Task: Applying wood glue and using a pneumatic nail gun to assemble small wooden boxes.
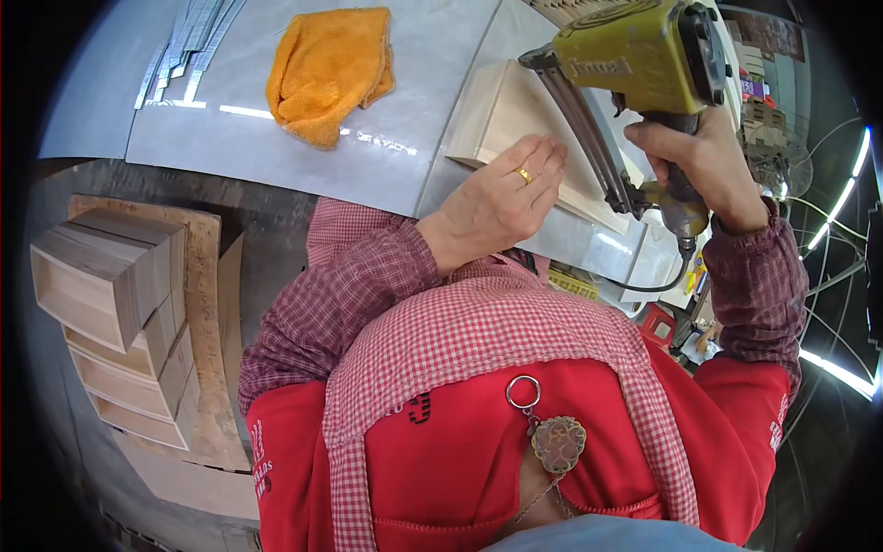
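The orange cloth (pixel 331 74) is rough and matt; under it, the tabletop (pixel 212 152) is smooth and glossy. Right of the cloth, the nail gun (pixel 635 60) looks metallic, the box (pixel 517 112) smooth, matt wood; left, shiny metal strips (pixel 190 39).

Bright, whitish light around the right hand (pixel 704 156) and the yellow nail gun (pixel 635 60) it grips; edges there fairly crisp. Right of the grip, white tube lights (pixel 861 155) blow out against a dark background. Left of it, white glare streaks on the glossy grey tabletop (pixel 428 78). Floor (pixel 276 212) far left of the grip dim, in shadow. Fisheye bends straight edges outward; rim falls to black; clutter beyond the grip looks soft.
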The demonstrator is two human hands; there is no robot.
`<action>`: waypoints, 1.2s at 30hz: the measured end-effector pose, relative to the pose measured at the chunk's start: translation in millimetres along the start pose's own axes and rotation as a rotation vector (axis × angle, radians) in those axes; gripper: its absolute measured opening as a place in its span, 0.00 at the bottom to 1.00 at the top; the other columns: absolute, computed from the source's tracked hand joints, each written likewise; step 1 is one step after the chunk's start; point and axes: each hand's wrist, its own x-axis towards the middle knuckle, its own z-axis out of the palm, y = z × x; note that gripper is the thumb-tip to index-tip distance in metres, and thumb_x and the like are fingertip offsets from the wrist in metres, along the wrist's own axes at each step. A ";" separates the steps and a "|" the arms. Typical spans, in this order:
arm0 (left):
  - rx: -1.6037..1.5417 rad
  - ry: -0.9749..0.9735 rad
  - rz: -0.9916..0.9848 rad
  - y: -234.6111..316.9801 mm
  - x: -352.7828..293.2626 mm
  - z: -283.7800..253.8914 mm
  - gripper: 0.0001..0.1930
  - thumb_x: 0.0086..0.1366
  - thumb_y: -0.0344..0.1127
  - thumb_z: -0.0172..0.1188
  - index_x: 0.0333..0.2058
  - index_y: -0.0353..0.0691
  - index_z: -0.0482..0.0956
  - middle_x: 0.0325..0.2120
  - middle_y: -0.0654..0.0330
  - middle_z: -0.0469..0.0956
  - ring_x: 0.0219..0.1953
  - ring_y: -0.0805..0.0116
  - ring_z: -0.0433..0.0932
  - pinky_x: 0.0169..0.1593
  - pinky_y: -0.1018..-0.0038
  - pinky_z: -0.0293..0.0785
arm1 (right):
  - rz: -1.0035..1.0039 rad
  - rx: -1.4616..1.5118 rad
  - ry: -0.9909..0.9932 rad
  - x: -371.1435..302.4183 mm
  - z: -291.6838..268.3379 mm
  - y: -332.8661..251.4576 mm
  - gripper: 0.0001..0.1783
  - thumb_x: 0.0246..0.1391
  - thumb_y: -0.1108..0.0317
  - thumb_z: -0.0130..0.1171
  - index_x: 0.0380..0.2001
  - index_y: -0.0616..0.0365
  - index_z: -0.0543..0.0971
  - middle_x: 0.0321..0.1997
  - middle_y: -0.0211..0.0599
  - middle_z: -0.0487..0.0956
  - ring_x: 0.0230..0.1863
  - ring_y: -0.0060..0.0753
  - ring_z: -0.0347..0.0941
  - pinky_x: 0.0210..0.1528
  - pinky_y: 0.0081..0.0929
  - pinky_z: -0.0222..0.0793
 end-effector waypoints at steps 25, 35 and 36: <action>-0.080 0.008 0.017 -1.6 -2.8 1.7 0.12 0.55 0.28 0.53 0.38 0.31 0.74 0.44 0.52 0.75 0.48 0.61 0.74 0.56 0.69 0.69 | -0.092 -0.131 -0.104 -11.7 -3.4 -0.7 0.20 0.39 0.74 0.63 0.40 0.64 0.73 0.22 0.34 0.75 0.18 0.23 0.68 0.20 0.17 0.63; -0.135 0.016 0.010 -3.7 -5.3 2.5 0.08 0.55 0.29 0.54 0.34 0.34 0.74 0.41 0.56 0.74 0.45 0.64 0.74 0.54 0.70 0.71 | -0.316 -0.184 -0.125 -9.1 2.4 15.4 0.25 0.36 0.75 0.66 0.42 0.63 0.73 0.34 0.37 0.78 0.31 0.29 0.73 0.32 0.23 0.69; -0.138 0.012 0.012 -3.4 -5.2 2.3 0.08 0.55 0.29 0.54 0.34 0.34 0.74 0.41 0.57 0.74 0.45 0.64 0.74 0.54 0.70 0.71 | -0.351 -0.211 -0.126 -8.1 2.1 17.4 0.25 0.36 0.75 0.66 0.42 0.63 0.73 0.34 0.37 0.78 0.31 0.30 0.73 0.32 0.23 0.69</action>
